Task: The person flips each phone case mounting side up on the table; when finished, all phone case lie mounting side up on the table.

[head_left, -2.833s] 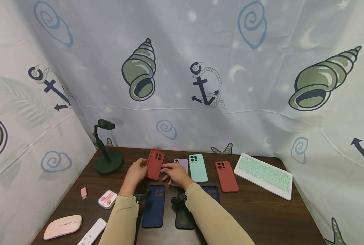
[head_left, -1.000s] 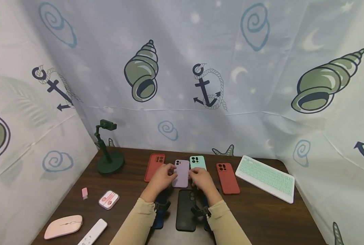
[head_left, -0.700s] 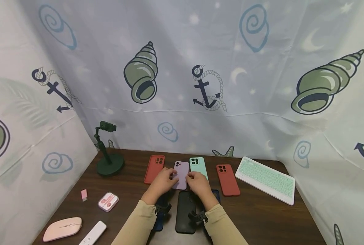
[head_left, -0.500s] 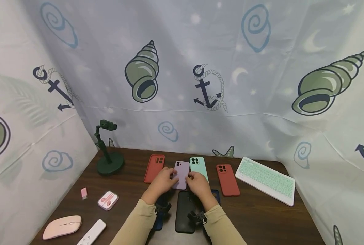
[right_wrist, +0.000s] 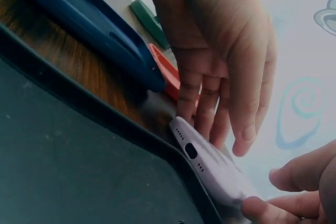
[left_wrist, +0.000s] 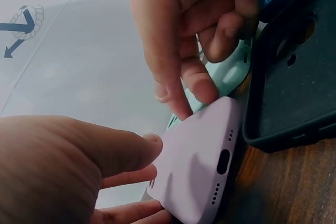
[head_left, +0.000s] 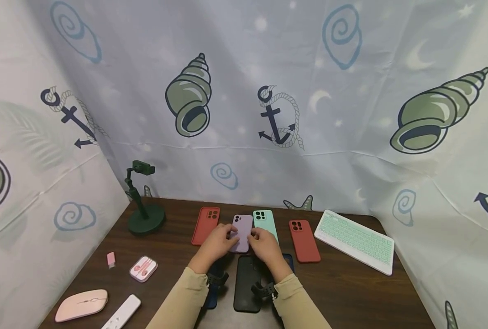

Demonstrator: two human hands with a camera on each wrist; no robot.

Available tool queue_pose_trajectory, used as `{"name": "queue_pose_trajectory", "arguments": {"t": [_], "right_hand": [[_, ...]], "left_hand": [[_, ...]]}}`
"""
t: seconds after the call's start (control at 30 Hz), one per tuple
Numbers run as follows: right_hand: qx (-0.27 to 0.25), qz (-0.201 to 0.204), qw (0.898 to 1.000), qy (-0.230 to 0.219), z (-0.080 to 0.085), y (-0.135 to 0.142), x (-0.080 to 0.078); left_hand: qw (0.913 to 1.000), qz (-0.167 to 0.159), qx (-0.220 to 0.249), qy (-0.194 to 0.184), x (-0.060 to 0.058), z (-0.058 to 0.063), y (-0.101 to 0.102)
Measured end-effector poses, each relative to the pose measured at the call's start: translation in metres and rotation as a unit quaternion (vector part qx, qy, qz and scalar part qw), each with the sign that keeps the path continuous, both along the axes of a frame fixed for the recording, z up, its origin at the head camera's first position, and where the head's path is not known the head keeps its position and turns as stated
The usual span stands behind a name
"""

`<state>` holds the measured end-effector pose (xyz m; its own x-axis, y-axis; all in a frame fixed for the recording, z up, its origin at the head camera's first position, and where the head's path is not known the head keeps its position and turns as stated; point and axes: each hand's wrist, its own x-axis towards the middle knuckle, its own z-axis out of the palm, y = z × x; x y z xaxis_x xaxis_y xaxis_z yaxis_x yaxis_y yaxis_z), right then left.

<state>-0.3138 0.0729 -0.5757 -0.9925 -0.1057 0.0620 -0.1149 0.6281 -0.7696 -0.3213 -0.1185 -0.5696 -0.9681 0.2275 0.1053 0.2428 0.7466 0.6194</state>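
Observation:
A lilac phone case [head_left: 243,226] lies on the table between the hands, its camera end away from the person. My left hand [head_left: 218,243] is at its left long edge; in the left wrist view the fingers lie along that side, the thumb just above the back. At the opposite edge, my right hand [head_left: 265,246] touches the side with extended fingertips, the other fingers bent, as the left wrist view shows. Neither hand wraps round the lilac case [left_wrist: 202,145]. A red phone case [head_left: 204,228] lies to its left, a mint one [head_left: 264,221] close on its right.
Nearer the person are a black phone case [head_left: 245,285] and two navy ones, partly hidden by the arms. Another red case [head_left: 304,242] and a keyboard [head_left: 356,242] lie right. Left are a green stand [head_left: 147,219], earphone box [head_left: 144,268], mouse [head_left: 81,305] and white remote [head_left: 122,313].
Both hands have left the left red case, now lying flat, and moved right to the lilac case. The right hand then came in against its right edge. Over the last half second they hardly move.

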Motion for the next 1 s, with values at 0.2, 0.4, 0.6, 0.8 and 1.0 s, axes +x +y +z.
{"name": "queue_pose_trajectory", "arguments": {"t": [0.2, 0.4, 0.6, 0.8, 1.0], "right_hand": [[-0.013, -0.007, 1.000, 0.009, 0.003, 0.001, -0.001], [-0.063, 0.010, 0.998, -0.014, 0.004, 0.003, 0.002], [-0.090, 0.042, 0.995, -0.012, 0.009, 0.003, 0.004], [-0.103, 0.071, 0.992, -0.005, 0.011, 0.002, 0.004], [-0.093, 0.079, 0.993, -0.003, 0.008, 0.003, 0.004]], "left_hand": [[1.0000, -0.003, 0.002, 0.006, -0.002, -0.001, 0.001], [0.9998, -0.013, 0.007, 0.014, 0.001, 0.004, 0.004], [0.9991, -0.015, 0.038, -0.009, 0.005, 0.011, 0.008], [0.9930, -0.042, 0.095, -0.057, 0.009, 0.016, 0.011], [0.9909, -0.047, 0.114, -0.054, 0.009, 0.018, 0.011]]}}
